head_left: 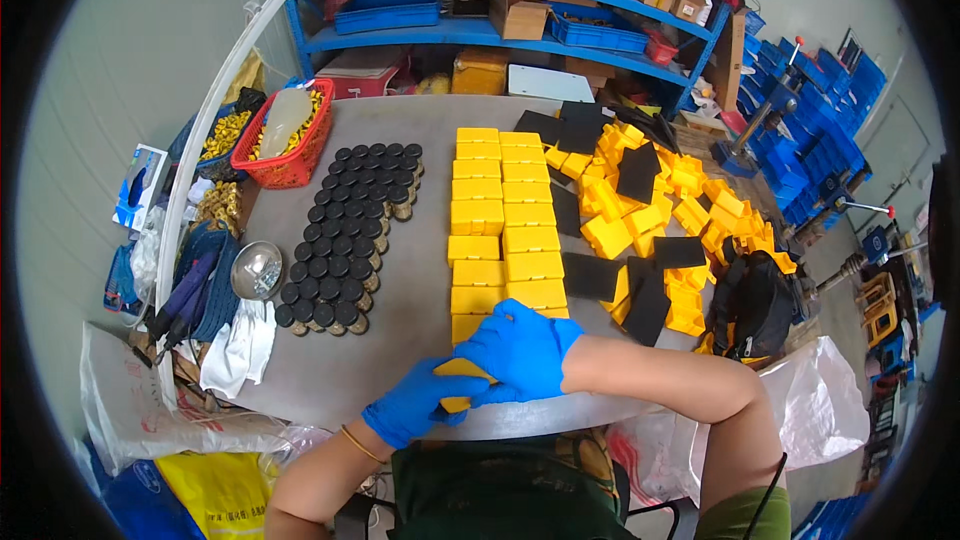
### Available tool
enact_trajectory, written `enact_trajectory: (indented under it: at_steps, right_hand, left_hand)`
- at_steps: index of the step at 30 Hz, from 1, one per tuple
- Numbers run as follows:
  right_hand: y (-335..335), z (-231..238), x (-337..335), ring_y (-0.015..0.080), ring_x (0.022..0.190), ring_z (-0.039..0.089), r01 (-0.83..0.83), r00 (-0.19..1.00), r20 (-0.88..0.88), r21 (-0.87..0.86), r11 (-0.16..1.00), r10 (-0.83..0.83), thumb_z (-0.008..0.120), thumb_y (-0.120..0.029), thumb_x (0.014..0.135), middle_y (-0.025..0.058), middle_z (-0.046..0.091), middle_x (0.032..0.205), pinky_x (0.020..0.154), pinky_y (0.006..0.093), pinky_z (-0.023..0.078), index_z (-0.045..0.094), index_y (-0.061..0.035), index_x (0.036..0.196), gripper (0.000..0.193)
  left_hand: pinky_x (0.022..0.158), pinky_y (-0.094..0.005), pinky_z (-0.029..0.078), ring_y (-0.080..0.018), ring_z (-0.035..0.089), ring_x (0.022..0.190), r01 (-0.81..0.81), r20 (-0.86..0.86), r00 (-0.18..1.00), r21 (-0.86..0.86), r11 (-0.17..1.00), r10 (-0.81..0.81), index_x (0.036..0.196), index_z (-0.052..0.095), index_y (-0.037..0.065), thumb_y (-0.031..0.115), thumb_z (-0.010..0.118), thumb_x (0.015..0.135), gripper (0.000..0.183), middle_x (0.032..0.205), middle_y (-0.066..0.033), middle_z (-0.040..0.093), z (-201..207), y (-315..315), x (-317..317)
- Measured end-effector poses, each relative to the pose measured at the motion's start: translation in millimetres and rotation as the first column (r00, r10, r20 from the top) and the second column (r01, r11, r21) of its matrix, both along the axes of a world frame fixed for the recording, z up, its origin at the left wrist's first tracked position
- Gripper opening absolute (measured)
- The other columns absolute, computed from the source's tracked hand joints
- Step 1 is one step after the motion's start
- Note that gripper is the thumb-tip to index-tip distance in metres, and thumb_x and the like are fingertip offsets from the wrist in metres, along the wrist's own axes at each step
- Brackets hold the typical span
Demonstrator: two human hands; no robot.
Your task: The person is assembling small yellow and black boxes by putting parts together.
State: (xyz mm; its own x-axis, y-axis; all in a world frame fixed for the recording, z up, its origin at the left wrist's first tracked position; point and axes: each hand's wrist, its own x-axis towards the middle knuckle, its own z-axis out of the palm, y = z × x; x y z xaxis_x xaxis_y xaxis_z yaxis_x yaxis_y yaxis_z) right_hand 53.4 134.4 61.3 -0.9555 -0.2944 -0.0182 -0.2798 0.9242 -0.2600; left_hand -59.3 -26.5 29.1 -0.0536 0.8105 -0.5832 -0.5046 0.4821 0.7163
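Both my hands wear blue gloves and meet at the table's near edge. My left hand (408, 405) is wrapped round a small yellow plastic box (462, 371), tilted and partly covered by the fingers. Over it comes my right hand (522, 352), its fingers bent and closed against the same box; the fingertips are partly hidden. Just beyond them, two columns of yellow boxes (476, 216) run away from me. To their left stand rows of small jars with black lids (345, 245).
Loose yellow box parts (610, 238) and black sheets (590, 277) lie heaped on the right, beside a black bag (752, 305). At left are a metal bowl (258, 271), a white cloth (238, 348) and a red basket (276, 173) of brass-coloured pieces. Blue shelving (440, 33) stands behind the table (400, 120).
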Motion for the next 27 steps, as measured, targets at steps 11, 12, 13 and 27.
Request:
enact_trajectory:
  at_steps: [11,12,13,27]
  right_hand:
    - [10,-11,-18,0.0261,0.088,0.059,0.063,0.996,-0.063,0.083,0.995,-0.057,0.051,-0.054,0.083,0.0103,0.064,0.089,0.076,0.0408,0.048,0.059,-0.0142,0.105,0.046]
    - [9,-12,-20,0.0261,0.088,0.059,0.062,0.996,-0.062,0.081,0.995,-0.057,0.051,-0.054,0.083,0.0103,0.064,0.089,0.076,0.0408,0.048,0.059,-0.0142,0.105,0.046]
    - [8,-12,-22,0.0264,0.090,0.059,0.099,0.995,0.016,0.084,0.992,-0.100,0.051,-0.053,0.083,0.0107,0.064,0.092,0.080,0.0412,0.046,0.059,-0.0129,0.107,0.048]
    - [90,-47,-67,0.0291,0.122,0.043,0.685,0.701,-0.268,-0.003,0.728,-0.661,0.051,-0.043,0.086,0.0158,0.048,0.129,0.100,0.0463,0.034,0.053,-0.0075,0.118,0.048]
  left_hand:
    - [0.047,-0.0212,0.037,-0.0073,0.049,0.057,0.193,-0.226,0.956,-0.011,0.981,-0.190,0.090,0.064,0.010,0.026,0.074,0.074,0.025,0.071,0.0007,0.057,-5,23,-28]
    - [0.047,-0.0210,0.037,-0.0072,0.049,0.057,0.140,-0.189,0.972,0.003,0.990,-0.137,0.089,0.064,0.010,0.027,0.074,0.074,0.025,0.071,0.0006,0.057,-4,24,-29]
    - [0.047,-0.0210,0.037,-0.0072,0.049,0.057,0.139,-0.187,0.973,0.001,0.990,-0.137,0.089,0.064,0.010,0.027,0.074,0.074,0.025,0.071,0.0006,0.057,-6,24,-30]
    - [0.076,-0.0301,0.051,-0.0176,0.057,0.094,-0.097,-0.448,0.852,0.371,0.924,0.270,0.138,0.037,0.012,0.016,0.057,0.089,0.053,0.120,-0.0120,0.050,-33,32,-57]
